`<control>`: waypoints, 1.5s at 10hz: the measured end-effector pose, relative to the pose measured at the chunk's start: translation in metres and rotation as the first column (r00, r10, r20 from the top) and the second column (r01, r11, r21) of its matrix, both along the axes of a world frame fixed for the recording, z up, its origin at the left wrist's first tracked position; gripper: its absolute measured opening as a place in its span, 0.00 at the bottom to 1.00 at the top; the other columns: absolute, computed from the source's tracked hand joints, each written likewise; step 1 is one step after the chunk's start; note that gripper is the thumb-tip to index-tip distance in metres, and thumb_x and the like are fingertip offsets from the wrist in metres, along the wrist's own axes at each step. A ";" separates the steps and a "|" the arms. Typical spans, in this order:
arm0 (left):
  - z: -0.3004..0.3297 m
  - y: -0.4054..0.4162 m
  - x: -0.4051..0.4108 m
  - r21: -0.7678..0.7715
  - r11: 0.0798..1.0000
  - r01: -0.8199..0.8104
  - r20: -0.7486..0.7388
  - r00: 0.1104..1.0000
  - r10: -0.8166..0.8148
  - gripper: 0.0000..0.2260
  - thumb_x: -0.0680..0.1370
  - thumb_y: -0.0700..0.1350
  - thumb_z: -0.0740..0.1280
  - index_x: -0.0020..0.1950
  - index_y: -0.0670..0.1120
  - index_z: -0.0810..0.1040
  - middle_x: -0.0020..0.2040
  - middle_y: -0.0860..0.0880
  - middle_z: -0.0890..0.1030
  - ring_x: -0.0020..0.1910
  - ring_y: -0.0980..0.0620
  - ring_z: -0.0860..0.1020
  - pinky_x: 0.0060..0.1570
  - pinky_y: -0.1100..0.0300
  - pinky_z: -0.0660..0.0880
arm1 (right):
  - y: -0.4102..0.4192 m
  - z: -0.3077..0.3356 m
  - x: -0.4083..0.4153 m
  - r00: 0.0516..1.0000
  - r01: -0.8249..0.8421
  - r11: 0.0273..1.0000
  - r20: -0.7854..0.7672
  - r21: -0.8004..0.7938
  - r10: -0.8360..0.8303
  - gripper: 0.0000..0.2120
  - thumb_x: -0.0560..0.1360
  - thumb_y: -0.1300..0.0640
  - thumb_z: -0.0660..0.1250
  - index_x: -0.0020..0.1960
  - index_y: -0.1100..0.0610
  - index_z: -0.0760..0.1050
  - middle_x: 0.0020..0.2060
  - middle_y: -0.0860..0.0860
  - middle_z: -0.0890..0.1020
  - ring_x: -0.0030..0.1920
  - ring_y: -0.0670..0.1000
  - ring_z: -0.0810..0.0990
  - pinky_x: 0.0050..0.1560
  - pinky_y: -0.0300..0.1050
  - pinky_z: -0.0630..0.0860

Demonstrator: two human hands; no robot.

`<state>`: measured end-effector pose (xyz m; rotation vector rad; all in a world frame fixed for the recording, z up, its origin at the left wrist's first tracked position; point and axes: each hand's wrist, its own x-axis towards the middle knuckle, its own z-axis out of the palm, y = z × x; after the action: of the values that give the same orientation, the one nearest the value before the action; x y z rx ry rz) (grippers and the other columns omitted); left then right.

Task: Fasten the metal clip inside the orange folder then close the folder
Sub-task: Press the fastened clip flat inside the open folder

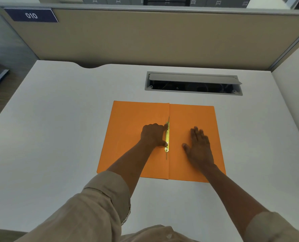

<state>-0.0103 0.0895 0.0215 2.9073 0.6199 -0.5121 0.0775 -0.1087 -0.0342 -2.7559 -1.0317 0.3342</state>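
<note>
An orange folder [127, 119] lies open and flat on the white desk, its spine running away from me. A gold metal clip [167, 137] sits along the spine crease, with thin prongs sticking out at both ends. My left hand [153, 135] is curled against the clip from the left, thumb and fingertips touching it. My right hand [198, 145] lies flat with fingers spread on the right half of the folder, slightly blurred, apart from the clip.
A white desk [58, 128] bears the folder. Behind the folder an open grey cable tray [193, 83] is set into the desk. A beige partition [145, 35] with a blue "010" label [31, 15] stands at the back.
</note>
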 end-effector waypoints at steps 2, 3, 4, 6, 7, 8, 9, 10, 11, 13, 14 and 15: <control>-0.003 0.007 -0.002 -0.030 0.999 -0.032 0.035 0.999 0.033 0.37 0.70 0.64 0.71 0.75 0.56 0.65 0.56 0.46 0.81 0.55 0.43 0.80 0.49 0.54 0.73 | 0.001 -0.013 0.015 0.998 -0.054 0.998 0.038 -0.039 0.056 0.39 0.77 0.33 0.39 0.79 0.56 0.41 0.79 0.54 0.46 0.79 0.55 0.43 0.78 0.56 0.44; -0.005 0.013 -0.004 -0.065 0.997 -0.052 0.041 0.998 0.054 0.34 0.70 0.64 0.71 0.74 0.56 0.67 0.55 0.47 0.82 0.55 0.44 0.80 0.48 0.54 0.74 | -0.001 -0.016 0.014 0.997 -0.044 0.999 0.055 -0.017 0.045 0.38 0.77 0.33 0.39 0.79 0.56 0.41 0.80 0.53 0.46 0.79 0.55 0.43 0.78 0.56 0.45; -0.009 0.025 -0.012 -0.113 0.986 -0.125 0.073 0.988 0.133 0.30 0.73 0.61 0.70 0.73 0.56 0.68 0.60 0.46 0.81 0.58 0.43 0.79 0.51 0.53 0.74 | -0.001 -0.017 0.013 0.996 -0.034 0.999 0.078 -0.006 0.034 0.37 0.78 0.34 0.40 0.79 0.56 0.42 0.80 0.53 0.48 0.79 0.55 0.44 0.78 0.56 0.46; -0.010 0.051 -0.043 -0.039 0.939 -0.340 0.182 0.922 0.342 0.19 0.79 0.52 0.64 0.69 0.48 0.73 0.60 0.45 0.78 0.57 0.43 0.78 0.53 0.50 0.75 | -0.002 -0.019 0.013 0.995 -0.039 0.999 0.093 0.011 0.037 0.37 0.79 0.35 0.42 0.79 0.56 0.44 0.79 0.53 0.49 0.79 0.55 0.46 0.78 0.56 0.47; -0.011 0.064 -0.060 0.027 0.898 -0.440 0.219 0.879 0.424 0.18 0.80 0.51 0.64 0.68 0.46 0.73 0.60 0.44 0.76 0.56 0.42 0.77 0.52 0.48 0.74 | -0.002 -0.019 0.013 0.995 -0.041 0.999 0.093 0.012 0.039 0.36 0.79 0.36 0.43 0.79 0.56 0.44 0.79 0.53 0.49 0.79 0.55 0.46 0.78 0.56 0.47; -0.014 0.073 -0.076 0.009 0.918 -0.397 0.237 0.892 0.384 0.23 0.80 0.52 0.64 0.73 0.47 0.67 0.63 0.42 0.75 0.58 0.41 0.76 0.54 0.48 0.75 | -0.002 -0.021 0.013 0.995 -0.039 0.999 0.095 0.015 0.037 0.36 0.79 0.36 0.43 0.79 0.56 0.43 0.79 0.53 0.49 0.79 0.55 0.46 0.78 0.56 0.47; -0.014 0.066 -0.073 -0.051 0.951 -0.304 0.243 0.920 0.307 0.26 0.80 0.54 0.63 0.77 0.50 0.63 0.64 0.43 0.75 0.59 0.42 0.76 0.55 0.48 0.75 | -0.002 -0.021 0.014 0.995 -0.043 0.999 0.094 0.018 0.041 0.36 0.79 0.36 0.44 0.79 0.56 0.44 0.79 0.53 0.49 0.79 0.55 0.46 0.78 0.56 0.47; -0.010 0.048 -0.055 -0.093 0.985 -0.145 0.260 0.952 0.164 0.27 0.81 0.56 0.62 0.78 0.54 0.60 0.63 0.45 0.75 0.59 0.43 0.76 0.54 0.49 0.76 | -0.002 -0.021 0.012 0.994 -0.044 0.999 0.099 0.017 0.042 0.36 0.79 0.36 0.45 0.79 0.56 0.44 0.79 0.54 0.50 0.79 0.55 0.47 0.78 0.57 0.47; -0.008 0.034 -0.041 -0.113 0.993 -0.022 0.239 0.970 0.049 0.28 0.80 0.58 0.62 0.78 0.56 0.59 0.61 0.45 0.76 0.55 0.44 0.78 0.50 0.50 0.75 | -0.002 -0.021 0.013 0.994 -0.042 0.999 0.100 0.021 0.040 0.36 0.79 0.36 0.45 0.79 0.57 0.44 0.79 0.54 0.50 0.79 0.56 0.47 0.78 0.57 0.47; -0.014 0.016 -0.019 -0.061 0.996 0.067 0.118 0.991 -0.059 0.33 0.77 0.64 0.62 0.79 0.59 0.55 0.59 0.44 0.74 0.50 0.43 0.79 0.46 0.49 0.76 | -0.001 -0.021 0.014 0.992 -0.046 0.999 0.119 0.027 0.043 0.36 0.79 0.37 0.46 0.79 0.57 0.46 0.79 0.54 0.52 0.79 0.56 0.48 0.78 0.56 0.48; -0.018 0.017 -0.014 -0.061 0.997 0.054 0.074 0.996 -0.049 0.34 0.76 0.65 0.64 0.79 0.60 0.55 0.60 0.44 0.73 0.52 0.43 0.78 0.49 0.49 0.76 | 0.004 -0.021 0.015 0.991 -0.030 0.999 0.131 0.026 0.027 0.34 0.79 0.38 0.48 0.78 0.58 0.52 0.78 0.56 0.57 0.78 0.58 0.52 0.77 0.58 0.50; -0.017 0.016 -0.011 -0.075 0.997 0.033 0.057 0.998 -0.029 0.34 0.75 0.64 0.66 0.78 0.62 0.56 0.60 0.44 0.73 0.53 0.43 0.78 0.50 0.50 0.74 | 0.014 -0.018 0.015 0.993 0.003 0.999 0.122 0.033 -0.007 0.32 0.80 0.40 0.50 0.77 0.58 0.56 0.76 0.59 0.61 0.77 0.61 0.56 0.76 0.59 0.54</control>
<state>-0.0212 0.1052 0.0042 2.8534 0.5363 -0.4467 0.0927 -0.0946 -0.0525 -2.7788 -1.0479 0.1480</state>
